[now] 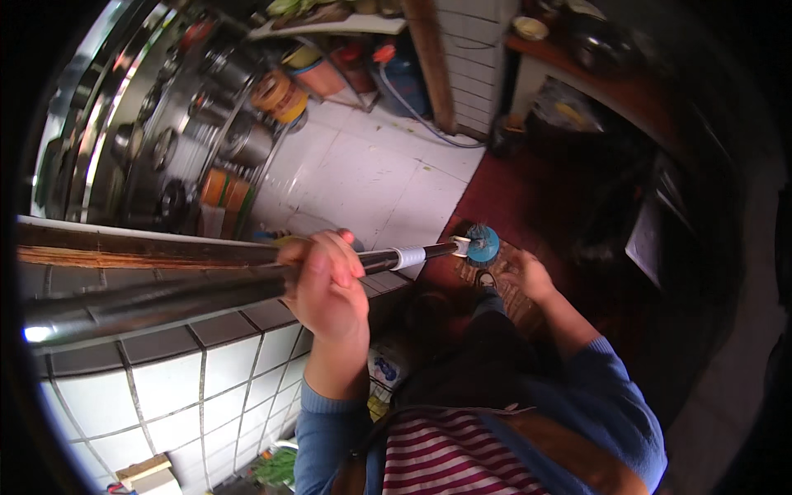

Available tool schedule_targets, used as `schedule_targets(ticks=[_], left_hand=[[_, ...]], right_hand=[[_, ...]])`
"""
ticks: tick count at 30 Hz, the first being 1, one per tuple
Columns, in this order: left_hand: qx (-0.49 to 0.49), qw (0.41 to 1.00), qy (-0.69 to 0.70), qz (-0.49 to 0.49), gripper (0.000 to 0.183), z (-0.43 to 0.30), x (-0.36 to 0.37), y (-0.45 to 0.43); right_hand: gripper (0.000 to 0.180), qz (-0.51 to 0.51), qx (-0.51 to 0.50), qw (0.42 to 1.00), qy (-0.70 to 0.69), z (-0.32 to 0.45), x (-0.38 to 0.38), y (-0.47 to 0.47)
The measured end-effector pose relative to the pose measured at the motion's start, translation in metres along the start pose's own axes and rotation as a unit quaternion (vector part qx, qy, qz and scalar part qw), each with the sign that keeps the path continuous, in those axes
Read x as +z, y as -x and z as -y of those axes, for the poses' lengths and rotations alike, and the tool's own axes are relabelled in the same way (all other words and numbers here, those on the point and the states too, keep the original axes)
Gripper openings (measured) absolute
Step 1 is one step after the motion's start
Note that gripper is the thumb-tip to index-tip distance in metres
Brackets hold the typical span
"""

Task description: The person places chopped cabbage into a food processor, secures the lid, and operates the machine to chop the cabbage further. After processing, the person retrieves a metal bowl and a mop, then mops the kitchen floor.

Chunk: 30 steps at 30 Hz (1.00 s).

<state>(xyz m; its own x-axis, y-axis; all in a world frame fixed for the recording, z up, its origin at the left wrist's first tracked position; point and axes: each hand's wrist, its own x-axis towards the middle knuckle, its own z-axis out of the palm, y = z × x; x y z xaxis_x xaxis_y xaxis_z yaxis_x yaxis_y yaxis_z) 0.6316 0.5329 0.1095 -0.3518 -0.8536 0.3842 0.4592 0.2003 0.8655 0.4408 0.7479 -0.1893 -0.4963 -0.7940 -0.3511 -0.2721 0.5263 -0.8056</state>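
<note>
My left hand [325, 281] is closed around a dark metal pole [377, 262] with a white collar. At the pole's far end a white joint carries a round blue brush or mop head [481, 243], down by my shoe [487, 279] over a brown patterned mat [515, 297]. My right hand [526, 275] is off the pole, to the right of the blue head, fingers apart and slightly blurred, and holds nothing that I can see. The pole's near end runs out at the left rim of the picture.
A tiled half wall [167, 377] stands at my left. Ahead are the white tiled floor [371, 167], a rack with metal pots [247, 139] and a blue gas cylinder [402, 83] with a hose [427, 133]. A wooden counter [619, 80] stands at the right, beside dark red flooring [495, 192].
</note>
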Motion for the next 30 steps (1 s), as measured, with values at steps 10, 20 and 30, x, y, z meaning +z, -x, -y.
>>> schedule_targets(ticks=[10, 20, 30], left_hand=[[0.124, 0.959, -0.141, -0.211, 0.019, -0.010, -0.034, -0.113], [0.303, 0.864, -0.231, -0.329, 0.022, -0.013, -0.093, -0.218], [0.122, 0.707, -0.406, -0.567, 0.032, 0.125, -0.247, -0.332]], right_hand=[[0.020, -0.051, 0.055, 0.990, 0.117, -0.079, -0.094, -0.075], [0.013, 0.003, -0.011, 1.000, -0.018, 0.041, -0.104, -0.199], [0.016, 0.076, -0.124, 0.986, 0.082, 0.161, -0.035, -0.405]])
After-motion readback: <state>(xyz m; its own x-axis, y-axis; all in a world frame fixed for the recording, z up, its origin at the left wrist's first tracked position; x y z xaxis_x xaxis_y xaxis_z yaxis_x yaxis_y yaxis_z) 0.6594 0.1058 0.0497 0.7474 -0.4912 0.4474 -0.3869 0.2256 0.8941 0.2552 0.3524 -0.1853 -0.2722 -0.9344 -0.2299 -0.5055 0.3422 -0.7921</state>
